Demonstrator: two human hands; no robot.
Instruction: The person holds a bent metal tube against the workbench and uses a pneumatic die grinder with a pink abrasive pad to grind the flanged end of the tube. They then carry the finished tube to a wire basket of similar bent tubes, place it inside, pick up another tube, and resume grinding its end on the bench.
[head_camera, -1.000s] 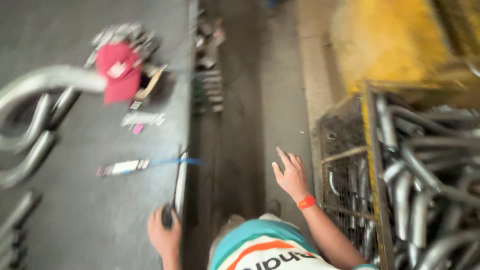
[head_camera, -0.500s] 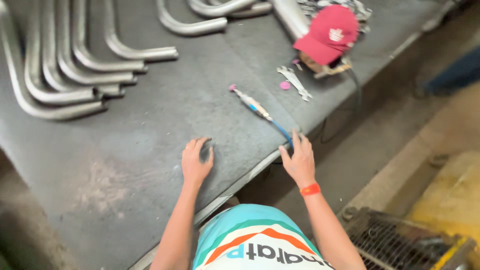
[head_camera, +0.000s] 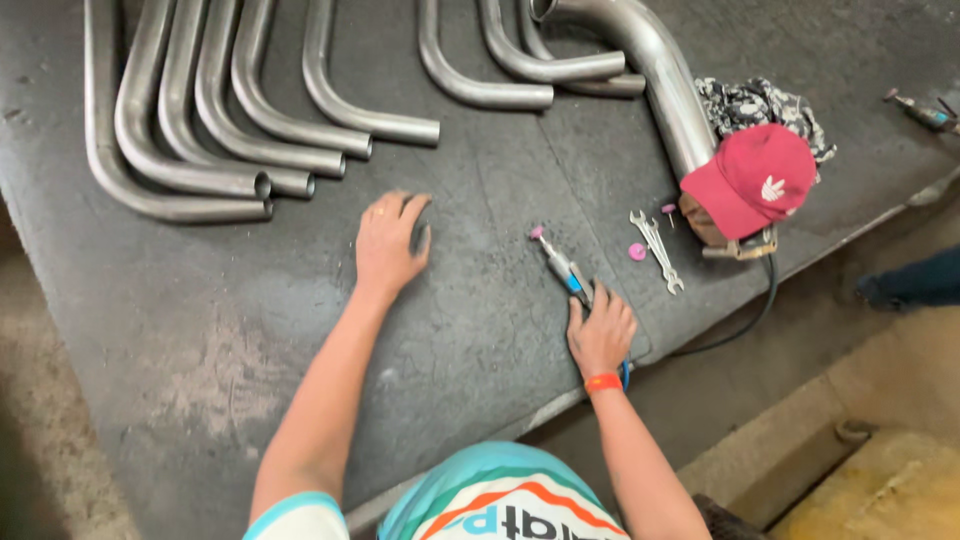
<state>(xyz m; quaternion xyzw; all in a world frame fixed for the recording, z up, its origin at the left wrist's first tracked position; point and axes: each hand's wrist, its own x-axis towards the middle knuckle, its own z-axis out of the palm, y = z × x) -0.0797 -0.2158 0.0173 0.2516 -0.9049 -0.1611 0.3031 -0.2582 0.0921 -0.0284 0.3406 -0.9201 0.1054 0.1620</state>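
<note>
On the steel bench, right hand (head_camera: 600, 335) closes around the die grinder (head_camera: 565, 268).
Left hand (head_camera: 388, 240) lies spread flat, empty, near bent pipes (head_camera: 200, 150); lifting the grinder seems next.

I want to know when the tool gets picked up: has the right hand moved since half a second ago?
Yes. The right hand has shifted from the table edge onto the rear of the pink-tipped grinder, toward the red cap.
</note>
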